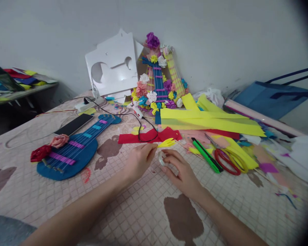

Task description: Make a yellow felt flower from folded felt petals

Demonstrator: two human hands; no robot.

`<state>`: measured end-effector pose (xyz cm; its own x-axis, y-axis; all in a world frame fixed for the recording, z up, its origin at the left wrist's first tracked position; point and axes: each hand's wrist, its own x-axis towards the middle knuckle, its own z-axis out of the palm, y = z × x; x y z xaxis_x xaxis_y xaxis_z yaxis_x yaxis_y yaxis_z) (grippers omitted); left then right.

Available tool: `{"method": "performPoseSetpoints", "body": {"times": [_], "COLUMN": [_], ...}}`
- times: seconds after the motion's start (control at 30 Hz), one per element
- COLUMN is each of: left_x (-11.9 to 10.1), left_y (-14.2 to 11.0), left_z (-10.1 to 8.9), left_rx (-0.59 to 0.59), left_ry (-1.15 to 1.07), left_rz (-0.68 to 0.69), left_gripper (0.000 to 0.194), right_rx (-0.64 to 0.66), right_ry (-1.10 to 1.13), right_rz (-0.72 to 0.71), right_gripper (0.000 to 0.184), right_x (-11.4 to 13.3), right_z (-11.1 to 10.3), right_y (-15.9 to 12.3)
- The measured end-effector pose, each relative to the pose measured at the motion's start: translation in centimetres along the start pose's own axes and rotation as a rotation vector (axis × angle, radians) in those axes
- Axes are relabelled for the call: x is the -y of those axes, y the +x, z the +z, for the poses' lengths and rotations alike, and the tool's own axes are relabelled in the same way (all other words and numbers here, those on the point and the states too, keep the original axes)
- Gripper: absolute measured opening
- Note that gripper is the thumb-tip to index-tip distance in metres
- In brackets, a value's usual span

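My left hand (pixel 140 162) is closed in a pinch at the near end of a small bunch of yellow crepe paper (pixel 167 142). Its fanned tips point right, away from the fingers. Beside it, my right hand (pixel 186 174) curls its thumb and fingers around a small clear ring that looks like a tape roll (pixel 160 158). Whether a strip of tape runs between the two hands is too fine to see. Just beyond the hands lies a red crepe paper strip (pixel 128 138), with a black cable (pixel 140 128) looping over it.
On the left lie a blue paper guitar (pixel 89 150) with paper roses and a black phone (pixel 74 123). At right are a green cutter (pixel 206 155), red-handled scissors (pixel 227 160) and yellow paper sheets (pixel 207 121). Behind stand a glue gun (pixel 136 108) and flower-covered guitars (pixel 159 82).
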<state>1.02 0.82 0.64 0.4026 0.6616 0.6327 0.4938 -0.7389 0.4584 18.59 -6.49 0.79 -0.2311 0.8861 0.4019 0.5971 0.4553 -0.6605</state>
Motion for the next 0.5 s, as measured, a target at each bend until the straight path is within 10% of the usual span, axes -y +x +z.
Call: {"method": "performPoseSetpoints", "body": {"times": [0.27, 0.5], "left_x": [0.2, 1.1], "left_y": [1.0, 1.9], "left_z": [-0.9, -1.6], "left_rx": [-0.054, -0.07], "left_ry": [0.11, 0.16], "left_rz": [0.238, 0.296], "left_gripper": [0.017, 0.014], "right_rx": [0.011, -0.031], "right_ry": [0.034, -0.207], "right_rz": [0.044, 0.005], "right_gripper": [0.039, 0.017], "right_x": [-0.1, -0.9], "right_z": [-0.1, -2.9], "right_y": [-0.2, 0.3]}}
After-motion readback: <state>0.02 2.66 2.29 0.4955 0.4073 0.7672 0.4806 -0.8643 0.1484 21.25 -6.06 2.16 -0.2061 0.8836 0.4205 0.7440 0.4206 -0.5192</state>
